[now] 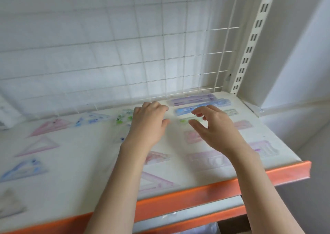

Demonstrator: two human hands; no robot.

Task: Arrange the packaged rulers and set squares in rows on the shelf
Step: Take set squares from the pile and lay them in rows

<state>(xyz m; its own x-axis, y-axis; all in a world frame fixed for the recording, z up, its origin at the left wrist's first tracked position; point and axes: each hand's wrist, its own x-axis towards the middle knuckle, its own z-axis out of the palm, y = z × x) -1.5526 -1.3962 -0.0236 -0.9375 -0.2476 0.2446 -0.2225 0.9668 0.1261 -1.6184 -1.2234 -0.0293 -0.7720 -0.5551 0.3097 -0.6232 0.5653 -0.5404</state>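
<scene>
Packaged set squares (48,124) lie on the left part of the shelf (89,171), running from back to front. Packaged rulers (192,99) lie on the right part, in rows one before another. A wire grid (160,46) stands behind the shelf, with a slotted upright (253,37) at its right. Both hands hover over the back middle, the left hand (150,121) left of the right hand (214,126).

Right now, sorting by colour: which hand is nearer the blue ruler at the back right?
Right hand: its fingers overlap the blue ruler. Left hand sits just beside its left end.
</scene>
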